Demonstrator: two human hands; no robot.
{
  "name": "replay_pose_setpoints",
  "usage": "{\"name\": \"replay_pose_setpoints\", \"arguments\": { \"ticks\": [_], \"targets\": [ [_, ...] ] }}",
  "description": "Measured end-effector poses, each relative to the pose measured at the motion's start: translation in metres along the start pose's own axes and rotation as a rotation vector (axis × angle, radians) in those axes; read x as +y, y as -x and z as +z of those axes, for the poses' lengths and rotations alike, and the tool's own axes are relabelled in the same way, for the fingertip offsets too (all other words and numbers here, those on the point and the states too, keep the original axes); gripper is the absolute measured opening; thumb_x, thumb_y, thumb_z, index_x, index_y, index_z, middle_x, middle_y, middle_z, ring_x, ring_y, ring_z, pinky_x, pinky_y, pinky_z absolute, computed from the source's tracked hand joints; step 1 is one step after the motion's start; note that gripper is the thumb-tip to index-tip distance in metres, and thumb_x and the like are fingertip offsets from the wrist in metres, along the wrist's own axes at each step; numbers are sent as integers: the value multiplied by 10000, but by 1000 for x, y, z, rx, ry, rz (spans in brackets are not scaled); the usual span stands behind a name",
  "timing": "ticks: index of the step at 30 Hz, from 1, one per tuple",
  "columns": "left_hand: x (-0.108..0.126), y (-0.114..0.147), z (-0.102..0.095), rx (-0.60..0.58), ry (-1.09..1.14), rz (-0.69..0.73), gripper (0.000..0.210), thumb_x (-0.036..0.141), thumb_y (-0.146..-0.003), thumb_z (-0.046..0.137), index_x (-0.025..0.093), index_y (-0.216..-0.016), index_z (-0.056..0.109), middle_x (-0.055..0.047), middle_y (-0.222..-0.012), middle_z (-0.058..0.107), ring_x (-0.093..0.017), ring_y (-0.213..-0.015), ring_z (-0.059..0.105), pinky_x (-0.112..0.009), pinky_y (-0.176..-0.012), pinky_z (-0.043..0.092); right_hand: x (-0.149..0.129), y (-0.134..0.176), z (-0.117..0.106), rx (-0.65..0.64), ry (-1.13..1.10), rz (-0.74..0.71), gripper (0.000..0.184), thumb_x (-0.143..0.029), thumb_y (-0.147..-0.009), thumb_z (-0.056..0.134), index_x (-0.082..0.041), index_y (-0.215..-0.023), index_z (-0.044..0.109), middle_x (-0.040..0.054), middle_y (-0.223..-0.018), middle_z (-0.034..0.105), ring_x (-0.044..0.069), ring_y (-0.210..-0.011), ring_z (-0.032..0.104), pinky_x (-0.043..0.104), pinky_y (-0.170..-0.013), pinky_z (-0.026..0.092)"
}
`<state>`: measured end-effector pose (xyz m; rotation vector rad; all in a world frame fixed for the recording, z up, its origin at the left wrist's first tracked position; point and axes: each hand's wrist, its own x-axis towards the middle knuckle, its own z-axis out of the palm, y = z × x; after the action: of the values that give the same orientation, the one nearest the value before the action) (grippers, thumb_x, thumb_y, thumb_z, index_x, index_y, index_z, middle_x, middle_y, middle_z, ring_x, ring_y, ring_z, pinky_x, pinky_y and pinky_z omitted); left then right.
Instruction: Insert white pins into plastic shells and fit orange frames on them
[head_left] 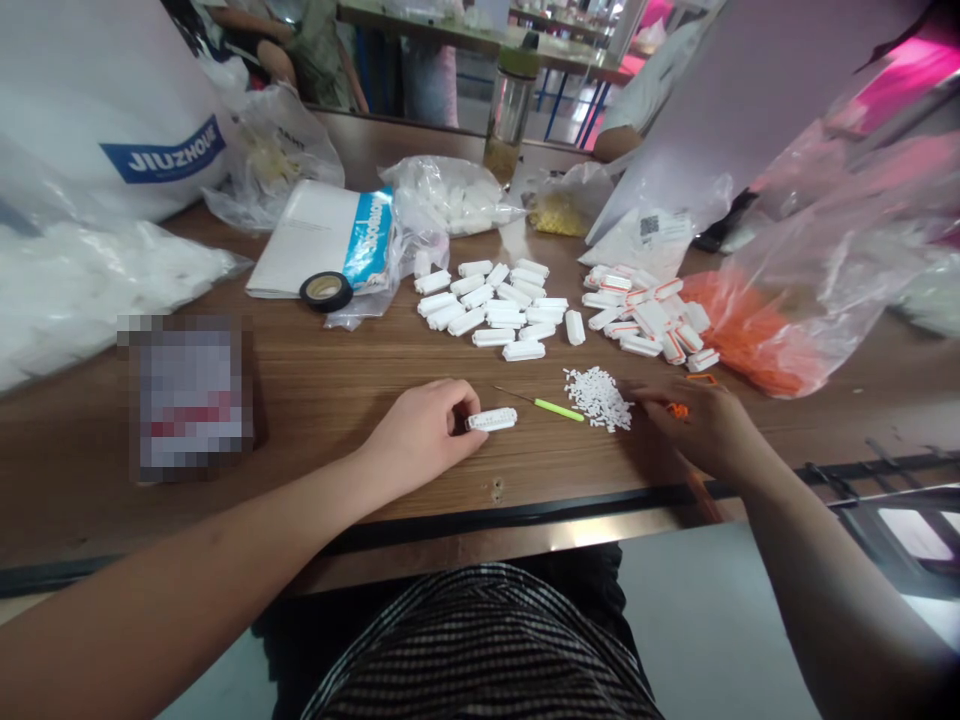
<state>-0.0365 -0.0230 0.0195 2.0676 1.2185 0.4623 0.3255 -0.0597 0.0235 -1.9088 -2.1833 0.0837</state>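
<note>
My left hand [424,430] pinches a white plastic connector housing [493,419] by its left end, just above the brown table. A row of small holes runs along the housing's upper face. My right hand [701,425] is over the table at the right edge of a heap of tiny white plugs [598,398]. Its fingers stretch toward the heap, and I see nothing held in them. Small orange pieces [678,411] show among those fingers. Between my hands lies a thin pick with a bright green handle [559,410], its metal tip pointing left.
Several white housings [506,318] lie loose behind my hands. Others with orange strips [645,315] are piled at right, beside a clear bag of orange parts [780,330]. Black tape [326,291] rests on a white packet [307,235]. A bottle [510,115] stands at the back.
</note>
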Motion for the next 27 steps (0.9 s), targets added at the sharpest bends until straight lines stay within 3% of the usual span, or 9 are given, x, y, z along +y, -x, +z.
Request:
{"name": "replay_pose_setpoints", "arguments": {
  "ticks": [5,13,19,24,27],
  "targets": [
    [-1,0,0,3,9,7,113,287,-751,660,207,-808,604,24,-667,544,-126,-601,484,-282,-597,366,0,5,4,-14,-18,243,272,-418,-826,596,-230,-895,780,50,-915,777,268,-835,716,390,-768,528],
    [1,0,0,0,9,9,113,289,-755,663,207,-801,600,20,-674,555,-130,-610,487,-290,-606,365,-14,1,8,59,-25,336,218,-412,-770,635,-251,-721,773,29,-654,735,227,-595,656,340,-582,455],
    [-2,0,0,-2,5,9,129,310,-761,665,211,-816,602,19,-683,561,-131,-609,487,-289,-603,362,-12,-9,6,-27,-148,464,211,-385,-716,659,-213,-751,774,37,-693,738,217,-643,660,315,-567,446],
    [-1,0,0,-3,12,2,122,303,-760,658,208,-816,604,18,-684,561,-128,-608,487,-286,-605,363,-23,-14,-3,104,-236,453,249,-422,-704,676,-194,-761,757,40,-680,725,204,-627,648,318,-587,468],
    [0,1,-1,-1,18,-4,124,299,-752,658,207,-813,604,17,-685,557,-132,-617,489,-286,-609,363,-49,-18,-7,135,-328,294,222,-418,-737,684,-199,-743,721,35,-712,720,185,-655,645,308,-629,484]
  ]
}}
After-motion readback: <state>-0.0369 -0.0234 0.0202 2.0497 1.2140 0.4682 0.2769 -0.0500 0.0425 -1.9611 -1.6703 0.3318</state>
